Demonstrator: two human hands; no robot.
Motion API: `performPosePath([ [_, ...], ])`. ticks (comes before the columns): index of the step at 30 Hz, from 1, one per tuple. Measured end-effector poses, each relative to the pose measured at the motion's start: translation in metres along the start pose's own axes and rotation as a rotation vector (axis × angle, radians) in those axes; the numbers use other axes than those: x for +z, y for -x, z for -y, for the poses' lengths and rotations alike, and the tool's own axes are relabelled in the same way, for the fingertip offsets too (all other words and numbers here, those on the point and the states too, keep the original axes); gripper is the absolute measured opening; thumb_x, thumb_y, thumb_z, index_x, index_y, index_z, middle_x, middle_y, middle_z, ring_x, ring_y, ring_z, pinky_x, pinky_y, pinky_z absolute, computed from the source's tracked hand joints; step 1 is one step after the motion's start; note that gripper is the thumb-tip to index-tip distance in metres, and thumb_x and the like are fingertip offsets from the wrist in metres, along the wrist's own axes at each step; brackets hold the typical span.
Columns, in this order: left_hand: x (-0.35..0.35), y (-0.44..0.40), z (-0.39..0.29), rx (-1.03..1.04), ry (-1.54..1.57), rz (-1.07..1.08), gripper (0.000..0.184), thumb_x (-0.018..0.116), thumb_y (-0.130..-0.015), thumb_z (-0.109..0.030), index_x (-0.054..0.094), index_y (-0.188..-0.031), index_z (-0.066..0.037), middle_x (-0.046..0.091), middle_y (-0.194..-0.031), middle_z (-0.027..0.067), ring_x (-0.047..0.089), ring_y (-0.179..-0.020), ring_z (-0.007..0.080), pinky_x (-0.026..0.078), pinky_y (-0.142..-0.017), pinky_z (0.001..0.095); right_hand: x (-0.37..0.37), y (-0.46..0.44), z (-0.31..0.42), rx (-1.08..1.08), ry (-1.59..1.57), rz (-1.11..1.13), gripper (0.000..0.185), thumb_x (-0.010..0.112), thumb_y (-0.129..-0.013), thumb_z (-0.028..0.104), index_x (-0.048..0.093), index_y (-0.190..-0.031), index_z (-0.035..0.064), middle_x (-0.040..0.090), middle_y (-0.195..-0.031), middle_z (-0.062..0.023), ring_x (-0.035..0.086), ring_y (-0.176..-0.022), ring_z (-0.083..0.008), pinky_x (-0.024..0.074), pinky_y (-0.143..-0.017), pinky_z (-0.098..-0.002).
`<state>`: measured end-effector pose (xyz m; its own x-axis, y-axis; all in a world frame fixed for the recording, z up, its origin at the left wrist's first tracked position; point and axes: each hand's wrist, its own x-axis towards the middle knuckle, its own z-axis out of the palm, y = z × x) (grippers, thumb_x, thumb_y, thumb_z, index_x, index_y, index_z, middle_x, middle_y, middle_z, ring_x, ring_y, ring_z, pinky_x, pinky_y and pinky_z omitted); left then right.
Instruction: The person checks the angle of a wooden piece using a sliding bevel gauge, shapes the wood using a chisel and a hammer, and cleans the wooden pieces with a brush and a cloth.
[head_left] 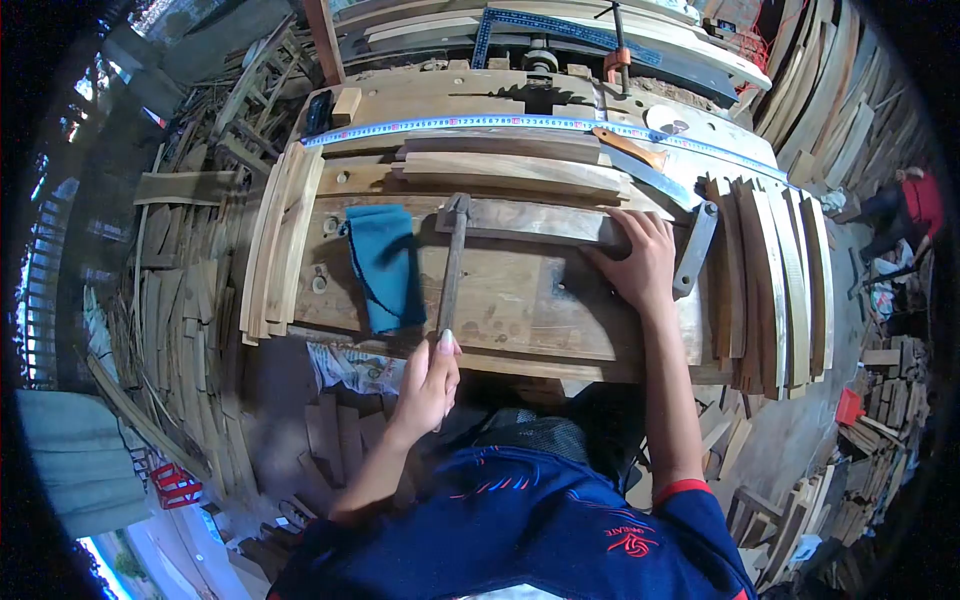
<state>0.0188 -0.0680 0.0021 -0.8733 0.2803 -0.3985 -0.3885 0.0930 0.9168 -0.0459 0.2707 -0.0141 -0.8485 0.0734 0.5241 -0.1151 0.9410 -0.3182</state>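
My left hand (pixel 428 385) is closed round the lower handle of a hammer (pixel 452 275). The hammer's head lies at the left end of a squared wooden board (pixel 540 222). Over the board's right end my right hand (pixel 645 255) is closed, fingers across the top and thumb on the near side. A folded teal cloth (pixel 387 270) lies on the workbench (pixel 510 320), left of the hammer. Just right of my right hand is a flat grey metal bar with holes (pixel 695 250). Several wooden strips (pixel 510 172) lie behind the board.
A blue-and-white measuring tape (pixel 470 123) stretches across the bench's back. Near it lies a wooden-handled tool with a steel blade (pixel 645 165). Stacked wood strips line the left (pixel 280 240) and right (pixel 770 285) ends. A clamp (pixel 617 60) stands at the back. Someone in red (pixel 920 205) is far right.
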Motion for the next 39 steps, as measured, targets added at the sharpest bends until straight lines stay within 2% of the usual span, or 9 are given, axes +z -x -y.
performPosePath([
  [9,0.019,-0.007,-0.012,-0.030,0.027,0.075,0.038,0.038,-0.113,-0.042,0.049,-0.104,-0.007,0.040,-0.060,-0.0018,0.036,-0.039,0.0063,0.033,-0.036,0.0232,-0.001,0.003,-0.003,0.053,-0.080,0.008,0.073,0.093,-0.066,0.031,0.066,-0.131,0.0126,0.072,-0.115,-0.0090,0.062,-0.113,-0.0285,0.0430,-0.102,-0.0439],
  [15,0.034,0.001,-0.016,-0.025,0.054,0.218,0.037,0.039,-0.113,-0.040,0.049,-0.106,-0.006,0.042,-0.062,-0.0016,0.038,-0.041,0.0064,0.034,-0.038,0.0231,-0.013,0.004,0.004,0.038,-0.065,-0.045,0.081,0.092,-0.067,0.030,0.059,-0.140,0.0157,0.069,-0.114,-0.0065,0.055,-0.120,-0.0290,0.0305,-0.112,-0.0509],
  [16,0.036,-0.003,-0.011,-0.035,0.003,0.217,0.037,0.040,-0.113,-0.041,0.049,-0.105,-0.006,0.042,-0.062,-0.0016,0.038,-0.041,0.0064,0.035,-0.039,0.0231,-0.014,0.003,0.006,0.041,-0.049,-0.058,0.071,0.087,-0.073,0.031,0.060,-0.137,0.0142,0.069,-0.111,-0.0071,0.055,-0.119,-0.0287,0.0299,-0.112,-0.0504],
  [19,0.040,-0.001,-0.021,-0.046,-0.061,0.256,0.039,0.045,-0.111,-0.044,0.050,-0.104,-0.006,0.044,-0.063,-0.0018,0.040,-0.042,0.0064,0.036,-0.039,0.0229,-0.013,0.004,0.002,0.020,-0.038,-0.099,0.062,0.081,-0.079,0.033,0.061,-0.134,0.0121,0.068,-0.110,-0.0080,0.055,-0.117,-0.0304,0.0306,-0.110,-0.0505],
  [20,0.044,0.003,-0.024,-0.022,-0.038,0.258,0.039,0.046,-0.111,-0.044,0.050,-0.104,-0.006,0.044,-0.062,-0.0017,0.040,-0.042,0.0064,0.035,-0.039,0.0229,-0.014,0.006,0.000,0.019,-0.041,-0.108,0.045,0.070,-0.085,0.024,0.064,-0.127,0.0088,0.069,-0.112,-0.0069,0.055,-0.118,-0.0323,0.0318,-0.110,-0.0461],
  [24,0.055,-0.017,-0.009,-0.060,0.107,0.289,0.040,0.045,-0.111,-0.044,0.050,-0.103,-0.006,0.044,-0.062,-0.0014,0.040,-0.041,0.0065,0.035,-0.038,0.0232,-0.007,0.006,-0.005,0.104,-0.185,-0.218,0.027,0.053,-0.092,0.009,0.067,-0.116,0.0052,0.070,-0.111,-0.0118,0.057,-0.113,-0.0349,0.0384,-0.105,-0.0451],
  [28,0.058,-0.012,-0.021,-0.034,0.013,0.284,0.040,0.047,-0.111,-0.045,0.051,-0.102,-0.006,0.045,-0.062,-0.0016,0.041,-0.042,0.0060,0.035,-0.038,0.0233,-0.002,0.008,-0.011,0.138,-0.260,-0.284,0.021,0.052,-0.095,0.009,0.068,-0.105,0.0016,0.071,-0.108,-0.0133,0.058,-0.107,-0.0361,0.0457,-0.097,-0.0433],
  [31,0.063,-0.013,-0.015,0.132,-0.112,0.265,0.033,0.051,-0.111,-0.035,0.054,-0.101,-0.004,0.049,-0.063,-0.0022,0.044,-0.052,0.0067,0.035,-0.047,0.0266,-0.001,0.008,-0.010,0.152,-0.329,-0.246,0.024,0.052,-0.095,0.006,0.067,-0.113,0.0034,0.069,-0.106,-0.0145,0.056,-0.107,-0.0376,0.0426,-0.099,-0.0449],
  [39,0.072,-0.011,-0.025,0.026,-0.108,0.320,0.037,0.053,-0.109,-0.039,0.054,-0.095,-0.004,0.050,-0.061,-0.0007,0.045,-0.052,0.0077,0.036,-0.047,0.0288,-0.003,0.007,-0.007,0.185,-0.309,-0.285,0.033,0.047,-0.085,-0.011,0.067,-0.108,0.0005,0.071,-0.105,-0.0151,0.059,-0.105,-0.0359,0.0477,-0.094,-0.0419],
])
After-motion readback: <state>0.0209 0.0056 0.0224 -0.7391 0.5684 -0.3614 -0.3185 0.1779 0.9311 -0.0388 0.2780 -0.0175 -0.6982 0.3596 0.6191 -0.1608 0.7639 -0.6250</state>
